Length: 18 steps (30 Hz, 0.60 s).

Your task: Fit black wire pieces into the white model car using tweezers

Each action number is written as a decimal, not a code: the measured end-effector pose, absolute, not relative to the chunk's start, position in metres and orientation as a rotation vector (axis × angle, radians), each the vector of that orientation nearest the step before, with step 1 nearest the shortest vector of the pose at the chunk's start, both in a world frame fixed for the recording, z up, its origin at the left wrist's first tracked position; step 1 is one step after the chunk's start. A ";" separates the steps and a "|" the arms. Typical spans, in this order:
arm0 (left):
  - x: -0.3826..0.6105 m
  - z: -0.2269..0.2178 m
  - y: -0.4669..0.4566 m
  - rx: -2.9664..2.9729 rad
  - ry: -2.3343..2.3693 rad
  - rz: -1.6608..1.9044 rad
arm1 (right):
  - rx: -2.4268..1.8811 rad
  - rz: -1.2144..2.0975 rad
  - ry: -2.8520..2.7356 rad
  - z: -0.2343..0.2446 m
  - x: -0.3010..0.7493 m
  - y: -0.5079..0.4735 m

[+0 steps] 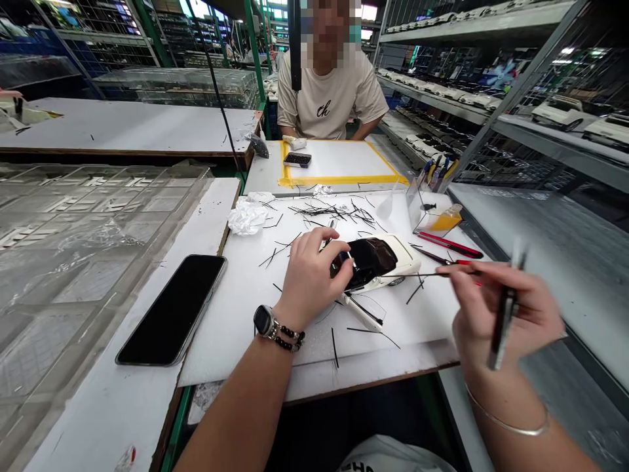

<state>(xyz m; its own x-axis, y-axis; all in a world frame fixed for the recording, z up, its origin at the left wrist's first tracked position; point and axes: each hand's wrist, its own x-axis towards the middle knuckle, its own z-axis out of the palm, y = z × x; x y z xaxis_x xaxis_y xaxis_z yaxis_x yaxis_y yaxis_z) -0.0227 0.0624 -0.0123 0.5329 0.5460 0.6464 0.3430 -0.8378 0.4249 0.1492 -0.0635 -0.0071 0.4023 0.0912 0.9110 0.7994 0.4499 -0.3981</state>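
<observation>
A white model car (405, 255) with a dark roof lies on the white work board, a door opened out at its near side (362, 312). My left hand (314, 269) grips the front end of the car, thumb and fingers curled over it. To the right, my right hand (506, 308) pinches a thin dark strip (425, 275) whose far end reaches the car's near side. A black and silver tool (502, 328), blurred, also sits between the fingers of that hand; its kind is unclear. Loose black strips (339, 211) lie scattered around the car.
Red-handled tools (449, 244) and a clear holder (427, 213) with a yellow-orange bottle stand right. Crumpled tissue (247, 216) and a phone (171, 308) lie left, beside clear plastic trays (88, 262). A person (334, 92) sits opposite; shelves of model cars (560, 115) line the right.
</observation>
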 end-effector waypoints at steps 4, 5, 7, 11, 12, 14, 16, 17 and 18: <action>-0.027 -0.005 0.061 2.525 0.619 0.902 | -0.942 -0.751 -0.993 0.015 0.171 -0.075; -0.028 -0.005 0.061 2.535 0.572 0.822 | -0.968 -0.784 -0.987 0.019 0.180 -0.077; -0.029 -0.005 0.062 2.566 0.485 0.689 | -1.053 -0.909 -1.002 0.025 0.204 -0.079; -0.028 -0.008 0.061 2.619 0.416 0.566 | -1.397 -1.089 -1.018 0.033 0.269 -0.067; -0.028 -0.008 0.060 2.623 0.420 0.552 | -1.485 -1.086 -0.993 0.034 0.286 -0.061; -0.027 -0.007 0.060 2.623 0.430 0.532 | -1.640 -0.997 -0.926 0.037 0.314 -0.048; -0.027 -0.006 0.059 2.621 0.424 0.512 | -1.743 -0.903 -0.878 0.039 0.334 -0.033; -0.027 -0.005 0.059 2.619 0.416 0.504 | -1.789 -0.863 -0.877 0.039 0.339 -0.027; -0.028 -0.005 0.059 2.617 0.408 0.501 | -1.837 -0.827 -0.889 0.040 0.342 -0.021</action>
